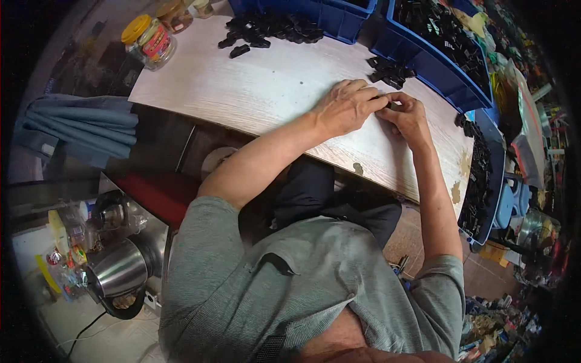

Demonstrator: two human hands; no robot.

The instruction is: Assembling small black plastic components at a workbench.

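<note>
Over the right part of the pale wood-grain table (pixel 242 91), my two hands meet around a small black piece (pixel 391 105). My left hand (pixel 348 109) pinches one side of it. Thumb and fingers of my right hand (pixel 409 120) close on the other side. Most of the piece is hidden by my fingers, so its exact kind cannot be made out. Just beyond my hands lies a small heap of black plastic pieces (pixel 392 72). A larger pile of similar black pieces (pixel 269 29) spreads along the far edge.
Blue bins (pixel 426 63) line the far right, one full of black parts; another blue bin (pixel 498 148) stands beyond the right edge. A yellow-lidded jar (pixel 151 45) sits at the far left corner. Left of me are folded blue cloth (pixel 85 124) and a steel kettle (pixel 118 266).
</note>
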